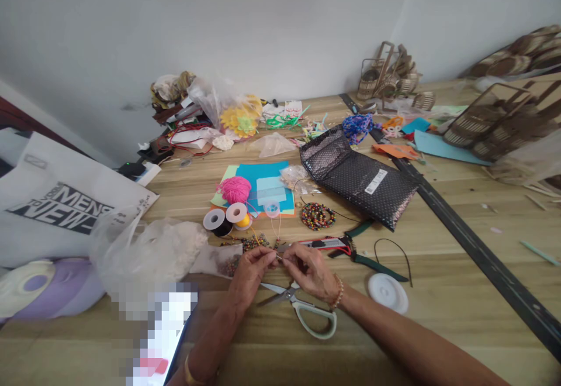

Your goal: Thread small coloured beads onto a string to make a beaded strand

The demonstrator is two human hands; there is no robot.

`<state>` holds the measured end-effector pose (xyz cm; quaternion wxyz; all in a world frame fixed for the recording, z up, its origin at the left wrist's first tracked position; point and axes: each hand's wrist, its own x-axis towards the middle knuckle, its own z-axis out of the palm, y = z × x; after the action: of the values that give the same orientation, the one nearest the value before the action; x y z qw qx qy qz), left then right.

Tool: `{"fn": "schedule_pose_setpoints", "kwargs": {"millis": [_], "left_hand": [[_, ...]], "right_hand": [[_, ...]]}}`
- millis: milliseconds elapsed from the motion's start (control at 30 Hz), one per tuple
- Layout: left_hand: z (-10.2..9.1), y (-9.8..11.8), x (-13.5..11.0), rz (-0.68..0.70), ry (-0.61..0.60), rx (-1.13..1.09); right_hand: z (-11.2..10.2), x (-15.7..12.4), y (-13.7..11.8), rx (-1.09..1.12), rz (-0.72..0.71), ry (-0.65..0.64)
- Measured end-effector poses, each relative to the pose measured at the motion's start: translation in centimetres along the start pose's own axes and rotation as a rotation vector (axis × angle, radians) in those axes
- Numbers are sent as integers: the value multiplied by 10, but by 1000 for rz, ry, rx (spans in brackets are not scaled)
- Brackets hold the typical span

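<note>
My left hand (258,266) and my right hand (312,269) meet at the fingertips, both closed in a pinch. Between them is a thin thread (279,257), mostly hidden by the fingers. Scissors (291,298) with pale handles lie partly open under my right hand. Just beyond my fingers are loose multicoloured beads (256,242) and a red and grey utility knife (324,244). A bag of beads (225,260) touches the area left of my left hand. Strands run toward my hands from a yellow thread spool (239,215) and a small clear spool (272,208).
Behind lie a black thread spool (218,222), pink yarn (235,190), a coil of beads (318,216) and a black bubble mailer (359,175). Green-handled pliers (379,266) and a white spool (388,293) sit right. A phone (169,333) and plastic bag (149,251) are left.
</note>
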<state>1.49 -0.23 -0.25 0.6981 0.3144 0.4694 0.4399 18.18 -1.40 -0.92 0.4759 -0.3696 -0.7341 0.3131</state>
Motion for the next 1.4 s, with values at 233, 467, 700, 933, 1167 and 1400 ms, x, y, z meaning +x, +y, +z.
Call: {"fn": "schedule_pose_setpoints", "kwargs": {"millis": [233,467,700,933,1167,1400], "left_hand": [[-2,-2,0,26,-14,39],[-1,-1,-1,36,0,73],[-3,-2,-2,61,-13,180],[-4,-1,-2,68,-2,277],[-4,2,-3,83,16,367],[-7,5,-5,111,-27,446]], "right_hand": [[1,0,0,-6,11,2],[1,0,0,-5,-14,9],[1,0,2,3,0,-8],[1,0,2,13,13,-8],[2,0,4,18,19,5],[3,0,5,16,16,8]]}}
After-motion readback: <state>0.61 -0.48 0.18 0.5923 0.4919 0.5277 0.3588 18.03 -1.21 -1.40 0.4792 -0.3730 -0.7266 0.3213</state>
